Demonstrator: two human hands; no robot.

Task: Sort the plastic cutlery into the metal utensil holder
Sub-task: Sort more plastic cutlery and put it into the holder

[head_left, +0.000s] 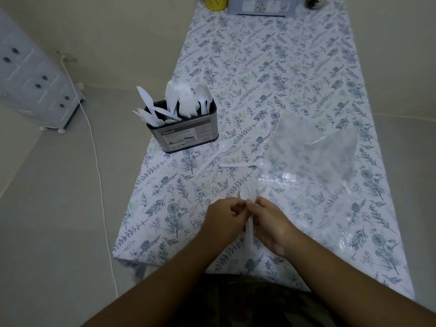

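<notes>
Both forearms reach in from the near edge, and the left hand [224, 220] and right hand [271, 225] meet over the near part of a counter [295, 74] covered with a leaf-print cloth. Between them they hold a small bundle of white plastic spoons [249, 215], bowls pointing away from the camera and handles running back toward the person; the right hand's fingers [253, 205] are curled round the bundle near the bowls, while the left hand's fingers are bent and pinch at its left side. Two loose spoons lie on the cloth beyond the hands: one spoon [211, 159] slanting toward the holder, and another spoon [243, 164] lying nearly crosswise, its bowl at the edge of a clear plastic bag [316, 147] spread flat to the right. At the left edge of the counter, farther off, stands the metal utensil holder [186, 135], with white knives [151, 109] leaning out of its left compartment, forks [182, 95] upright in the middle and spoons in its right compartment. At the far end sit a yellow cup [215, 2] and a grey box [262, 5]. On the floor to the left stand a white drawer unit [35, 79] and a trailing white cable [99, 161].
</notes>
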